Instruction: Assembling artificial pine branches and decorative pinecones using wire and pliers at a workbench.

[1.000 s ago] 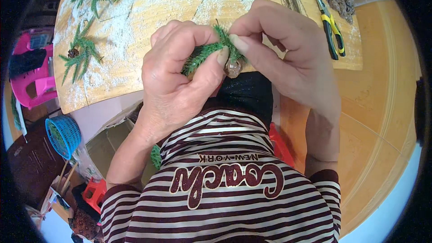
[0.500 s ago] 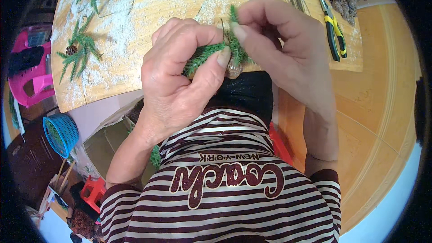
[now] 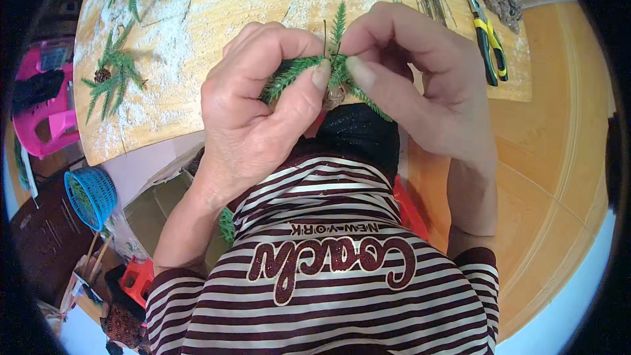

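Head view has my left hand and right hand each pinching the green sprig, thumb to forefinger, at the near edge of the table, my hands partly covering it, the brown cone beneath half hidden, my curled-in fingertips hard to make out.

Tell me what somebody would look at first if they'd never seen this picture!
Probably the two bare hands in the upper middle: the left hand and right hand pinch a green sprig between them. Next might come the yellow-and-black pliers near the right edge of the wooden table. Over on the left, a bright pink chair stands out, with a blue basket lower in the picture.
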